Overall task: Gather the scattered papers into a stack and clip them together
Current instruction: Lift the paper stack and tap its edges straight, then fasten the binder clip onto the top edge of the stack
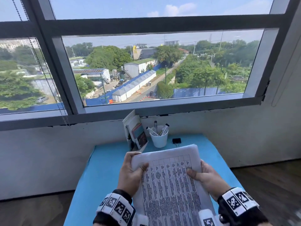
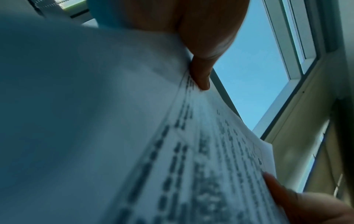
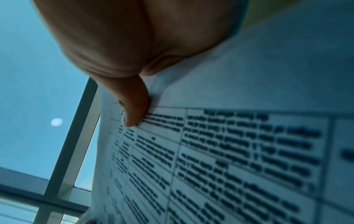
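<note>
**Paper stack held in both hands above blue table**

Left side: the person's left hand (image 1: pixel 130 172) grips the left edge of the stack of papers (image 1: pixel 171 185), thumb (image 1: pixel 144 167) pressed on the printed top sheet, fingers curled round the upper left corner. The left wrist view confirms the thumb lying on the sheet's margin.

Centre: the stack is lifted off the blue table (image 1: pixel 101 170) and tilted toward the person. Top sheet bears a printed table of text; print too blurred to read. Far edge of the stack bows upward.

Behind the stack, at the table's far edge: a leaflet holder (image 1: pixel 136 134) with booklets, a white cup (image 1: pixel 158 138) holding markers just to its right, then a black binder clip (image 1: pixel 176 141) lying on the table, apart from the papers.

Right side: the right hand (image 1: pixel 206 178) grips the stack's right edge, thumb (image 1: pixel 191 173) on top, fingers underneath and hidden. Both wrists carry bands with black-and-white markers
</note>
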`<state>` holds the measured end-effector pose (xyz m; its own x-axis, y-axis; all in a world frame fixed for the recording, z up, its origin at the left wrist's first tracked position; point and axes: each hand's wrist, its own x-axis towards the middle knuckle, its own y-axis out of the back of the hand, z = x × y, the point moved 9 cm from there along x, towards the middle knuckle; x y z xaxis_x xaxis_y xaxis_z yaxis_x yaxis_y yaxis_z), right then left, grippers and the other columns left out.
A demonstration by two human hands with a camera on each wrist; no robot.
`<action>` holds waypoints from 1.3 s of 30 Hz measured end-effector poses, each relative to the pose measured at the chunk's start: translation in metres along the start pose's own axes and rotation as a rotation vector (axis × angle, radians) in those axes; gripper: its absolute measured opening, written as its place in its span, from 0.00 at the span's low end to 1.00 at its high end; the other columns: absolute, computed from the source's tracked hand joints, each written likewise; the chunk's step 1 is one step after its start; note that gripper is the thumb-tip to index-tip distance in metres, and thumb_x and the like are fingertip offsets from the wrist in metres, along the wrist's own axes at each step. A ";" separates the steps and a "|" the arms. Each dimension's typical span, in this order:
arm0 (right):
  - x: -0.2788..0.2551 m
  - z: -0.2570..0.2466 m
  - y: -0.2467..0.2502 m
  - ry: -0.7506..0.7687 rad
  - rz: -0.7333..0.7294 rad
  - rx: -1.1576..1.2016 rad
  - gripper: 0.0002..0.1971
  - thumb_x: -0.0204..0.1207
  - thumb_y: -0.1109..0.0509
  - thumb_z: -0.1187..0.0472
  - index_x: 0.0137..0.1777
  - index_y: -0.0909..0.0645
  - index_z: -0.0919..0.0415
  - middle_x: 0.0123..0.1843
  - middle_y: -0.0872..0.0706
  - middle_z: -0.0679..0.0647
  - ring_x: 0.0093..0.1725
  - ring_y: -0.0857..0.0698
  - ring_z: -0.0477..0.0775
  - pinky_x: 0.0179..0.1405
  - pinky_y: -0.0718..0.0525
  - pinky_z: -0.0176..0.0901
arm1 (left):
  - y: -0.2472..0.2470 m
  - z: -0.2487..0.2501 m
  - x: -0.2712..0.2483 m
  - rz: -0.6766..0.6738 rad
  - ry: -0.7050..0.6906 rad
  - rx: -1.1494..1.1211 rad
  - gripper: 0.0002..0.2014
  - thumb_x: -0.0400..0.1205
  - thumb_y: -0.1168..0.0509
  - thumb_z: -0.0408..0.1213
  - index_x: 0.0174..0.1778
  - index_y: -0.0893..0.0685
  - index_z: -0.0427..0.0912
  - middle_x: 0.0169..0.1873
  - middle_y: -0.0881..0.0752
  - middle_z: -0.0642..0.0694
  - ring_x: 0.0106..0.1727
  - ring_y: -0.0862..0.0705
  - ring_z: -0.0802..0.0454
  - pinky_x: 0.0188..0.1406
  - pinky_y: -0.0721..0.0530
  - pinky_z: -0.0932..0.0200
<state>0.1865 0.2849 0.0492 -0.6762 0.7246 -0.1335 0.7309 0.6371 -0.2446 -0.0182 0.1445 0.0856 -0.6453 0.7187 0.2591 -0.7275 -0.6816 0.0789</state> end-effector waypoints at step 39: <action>0.271 0.073 0.077 -0.339 0.166 -1.766 0.12 0.79 0.39 0.64 0.55 0.18 0.69 0.50 0.15 0.63 0.54 0.15 0.64 0.42 0.22 0.43 | -0.001 -0.222 0.020 0.045 0.749 0.121 0.15 0.74 0.25 0.39 0.54 0.18 0.40 0.43 0.12 0.45 0.43 0.13 0.47 0.43 0.18 0.57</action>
<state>0.0524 0.5110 -0.0761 -0.4155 0.8680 -0.2719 -0.1415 0.2336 0.9620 -0.0823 0.1902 -0.1230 -0.6911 0.5614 -0.4552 -0.6938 -0.6918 0.2001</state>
